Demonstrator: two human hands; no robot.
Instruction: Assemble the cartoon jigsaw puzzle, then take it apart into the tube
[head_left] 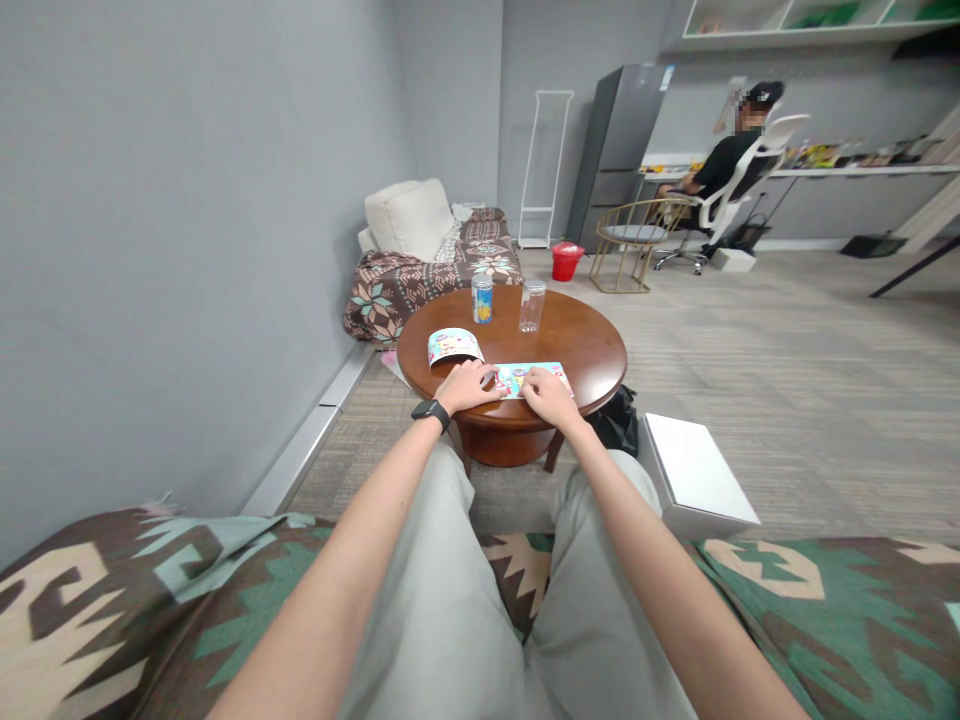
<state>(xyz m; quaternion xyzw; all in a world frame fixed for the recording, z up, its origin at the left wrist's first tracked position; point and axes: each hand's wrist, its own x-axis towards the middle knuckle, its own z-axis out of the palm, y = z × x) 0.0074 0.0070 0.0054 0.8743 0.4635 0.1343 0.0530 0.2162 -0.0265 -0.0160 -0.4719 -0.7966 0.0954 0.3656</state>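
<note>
Nearest the camera, pale trousers are lying over a patterned sofa cover [112, 600] in brown, green and cream, with both bare forearms extending forward from it. A black watch [431, 412] is sitting on the left wrist.

Left hand [469, 385] is resting palm down on the near-left end of a colourful printed sheet [525, 378], fingers loosely curled over it; it is pressing rather than gripping. Right hand [550, 395] is lying on the sheet's near edge, fingers bent down against the paper; whether it is pinching the sheet cannot be told. The sheet is lying flat on the near side of a round wooden table [585, 345]. Its printing is too small to read.

Just to the left, a second printed sheet [454, 346] is curling upward on the table, apart from the hands. Further back, a jar with a blue and yellow label [482, 299] and a clear empty jar [532, 305] are standing upright, near each other; the label wording is illegible.

A white box [697, 475] is sitting on the floor right of the table. Across the room, a seated person [724, 165] is occupying a white office chair, beside a grey refrigerator [619, 140]; a red bucket [567, 261] is standing near a blanket-covered daybed [442, 265]
</note>
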